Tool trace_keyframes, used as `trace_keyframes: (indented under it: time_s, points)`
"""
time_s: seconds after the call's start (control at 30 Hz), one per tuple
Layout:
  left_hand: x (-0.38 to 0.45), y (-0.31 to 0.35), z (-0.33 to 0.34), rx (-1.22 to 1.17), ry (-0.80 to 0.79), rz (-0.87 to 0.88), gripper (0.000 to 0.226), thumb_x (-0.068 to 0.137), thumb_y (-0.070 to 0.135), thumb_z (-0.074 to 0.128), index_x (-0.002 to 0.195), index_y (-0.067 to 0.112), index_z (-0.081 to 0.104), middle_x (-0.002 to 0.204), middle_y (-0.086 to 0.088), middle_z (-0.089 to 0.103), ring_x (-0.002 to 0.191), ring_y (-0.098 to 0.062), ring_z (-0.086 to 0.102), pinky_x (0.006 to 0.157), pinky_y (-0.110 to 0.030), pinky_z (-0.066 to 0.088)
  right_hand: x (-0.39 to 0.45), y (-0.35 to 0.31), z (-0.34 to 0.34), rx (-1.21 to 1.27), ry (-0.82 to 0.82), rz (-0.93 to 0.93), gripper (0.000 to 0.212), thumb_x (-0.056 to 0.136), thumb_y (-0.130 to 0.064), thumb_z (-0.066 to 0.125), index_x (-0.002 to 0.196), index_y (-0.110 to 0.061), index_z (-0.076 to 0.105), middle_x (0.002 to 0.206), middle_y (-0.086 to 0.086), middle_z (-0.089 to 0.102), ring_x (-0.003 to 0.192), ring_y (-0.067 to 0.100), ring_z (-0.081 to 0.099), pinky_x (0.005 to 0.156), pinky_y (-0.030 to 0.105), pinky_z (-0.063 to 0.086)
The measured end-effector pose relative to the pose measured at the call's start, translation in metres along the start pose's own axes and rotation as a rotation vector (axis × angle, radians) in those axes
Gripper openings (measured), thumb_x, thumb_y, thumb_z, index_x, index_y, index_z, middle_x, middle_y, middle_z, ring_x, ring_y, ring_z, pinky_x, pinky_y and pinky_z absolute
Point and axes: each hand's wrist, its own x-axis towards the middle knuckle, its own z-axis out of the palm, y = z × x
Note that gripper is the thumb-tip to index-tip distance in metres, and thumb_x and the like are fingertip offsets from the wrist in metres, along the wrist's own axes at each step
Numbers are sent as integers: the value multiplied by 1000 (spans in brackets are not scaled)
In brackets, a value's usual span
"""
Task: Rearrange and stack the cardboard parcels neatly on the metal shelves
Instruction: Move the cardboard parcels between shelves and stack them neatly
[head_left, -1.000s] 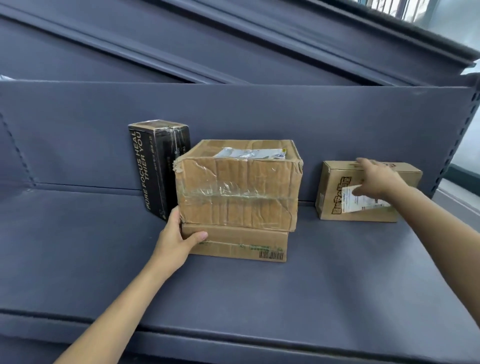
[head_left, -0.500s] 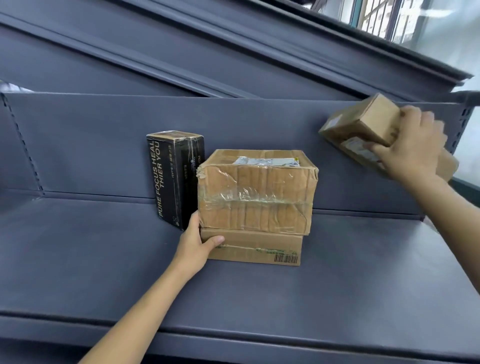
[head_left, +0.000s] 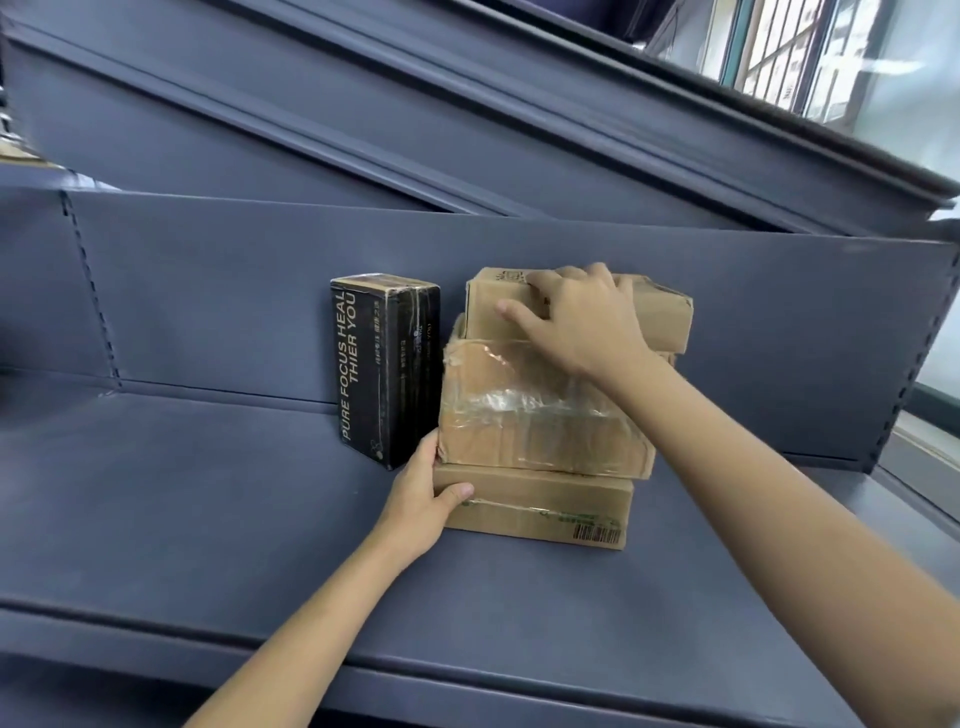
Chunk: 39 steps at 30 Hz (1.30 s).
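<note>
Three cardboard parcels form a stack in the middle of the grey metal shelf (head_left: 218, 519). A flat parcel (head_left: 540, 512) with a barcode lies at the bottom. On it sits a big taped parcel (head_left: 524, 410). A small parcel (head_left: 660, 317) lies on top, and my right hand (head_left: 576, 317) grips it from above, thumb on its front face. My left hand (head_left: 421, 499) holds the stack's lower left corner, thumb on the flat parcel's front. A black box (head_left: 382, 364) with white lettering stands upright just left of the stack.
The shelf's grey back panel (head_left: 234, 301) rises behind the parcels, with a perforated upright (head_left: 919, 364) at the right end. An upper shelf (head_left: 467, 119) slants overhead. A window (head_left: 810, 57) shows at the top right.
My right hand carried the small parcel from the air at the right down onto the top of the stack. My left hand has stayed at the stack's lower left corner.
</note>
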Motion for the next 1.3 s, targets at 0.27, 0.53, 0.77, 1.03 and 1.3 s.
trace_keyframes:
  time_s: [0.27, 0.53, 0.77, 1.03, 1.3]
  points:
    - [3, -2, -8, -47, -25, -14, 71, 78, 27, 71, 138, 28, 35, 131, 14, 51, 120, -5, 47, 104, -31, 38, -8, 12, -6, 282, 161, -99, 52, 82, -28, 52, 132, -17, 52, 131, 5, 58, 119, 32, 48, 101, 41, 34]
    - [27, -5, -67, -101, 383, -112, 45, 89, 18, 61, 131, 16, 45, 133, -2, 51, 120, -17, 49, 102, -30, 36, -76, 89, 24, 963, 350, 629, 74, 78, -43, 54, 144, -23, 28, 146, 3, 37, 129, 17, 40, 109, 41, 33]
    - [23, 7, -30, -268, -103, -124, 19, 93, 26, 55, 110, 33, 60, 113, 11, 65, 109, -7, 58, 105, -36, 41, -110, 76, 64, 1400, -197, 595, 58, 75, -47, 55, 129, -26, 47, 121, -7, 60, 118, 21, 55, 86, 39, 50]
    - [14, -4, -33, -341, -106, -50, 27, 77, 33, 58, 104, 33, 62, 104, 7, 69, 101, -10, 63, 97, -35, 47, -134, 64, 68, 1396, -126, 446, 51, 80, -26, 56, 130, -26, 46, 123, -7, 62, 115, 17, 58, 88, 37, 49]
    - [47, -32, -58, 65, 453, -126, 60, 82, 19, 68, 134, 15, 38, 136, -11, 34, 129, -25, 31, 104, -32, 31, -161, 58, 97, 1441, -117, 618, 92, 47, -58, 84, 125, -20, 52, 120, 0, 66, 113, 17, 61, 91, 28, 49]
